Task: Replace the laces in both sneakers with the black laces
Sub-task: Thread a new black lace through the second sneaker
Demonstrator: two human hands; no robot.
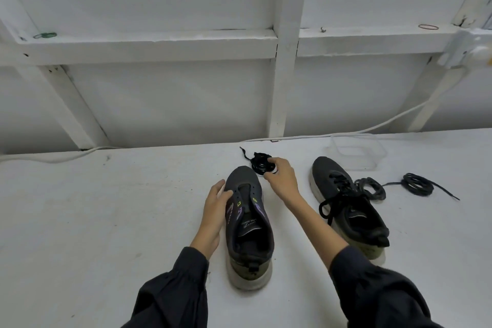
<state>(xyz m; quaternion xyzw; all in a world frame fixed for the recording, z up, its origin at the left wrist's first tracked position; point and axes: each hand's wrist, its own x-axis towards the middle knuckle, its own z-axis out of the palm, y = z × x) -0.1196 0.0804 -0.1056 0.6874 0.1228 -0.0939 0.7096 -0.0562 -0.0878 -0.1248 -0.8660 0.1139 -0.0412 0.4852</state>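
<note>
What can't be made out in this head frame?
Head view:
- black lace bundle: right part hidden under the right hand.
- unlaced sneaker: tongue print too small to read; left side partly covered by the left hand.
- left sleeve and right sleeve: cut off by the bottom edge.

Your left hand (215, 204) is set thumb-up, palm turned inward. Its fingers (229, 194) curl onto the near side of the unlaced sneaker (249, 237). The left wrist is straight, and the forearm is bare back to the left sleeve (173, 295).

Your right arm reaches further forward, bare from the right sleeve (372, 293) to the wrist. Your right hand (282, 178) is palm-down, knuckles up. Its bent fingers (271, 161) pinch the coiled black lace (259, 164) at their tips. Your two hands are apart.
</note>
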